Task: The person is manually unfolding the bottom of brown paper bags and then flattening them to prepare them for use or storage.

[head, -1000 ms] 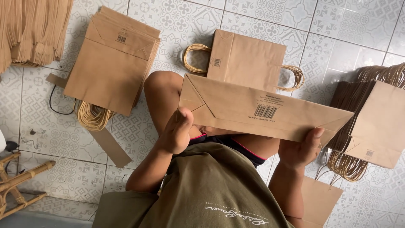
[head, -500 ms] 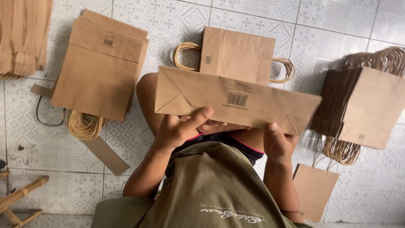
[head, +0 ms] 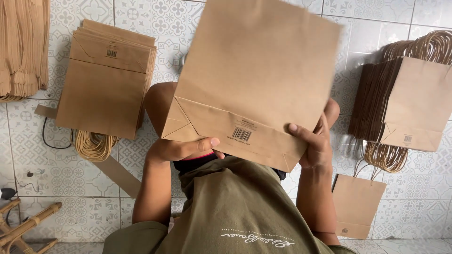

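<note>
Head view: I look straight down on 1 seated person holding a flat brown paper bag (head: 256, 80) over the knees.
Bag position: it stands raised between both hands, folded bottom toward the body, open end pointing away across the tiled floor (head: 141, 14).
Long axis: I read it running away from the body, tilted slightly right.
Left hand (head: 181, 149): clasped on the bag's lower left corner, thumb lying along the bottom flap.
Right hand (head: 313, 143): clasped on the lower right corner, fingers wrapped over the edge.
Nearer hand: neither; both grip the bottom edge.
Surroundings: 1 stack of flat bags (head: 106, 77) lies left, 1 handled stack (head: 405, 101) right.
</note>
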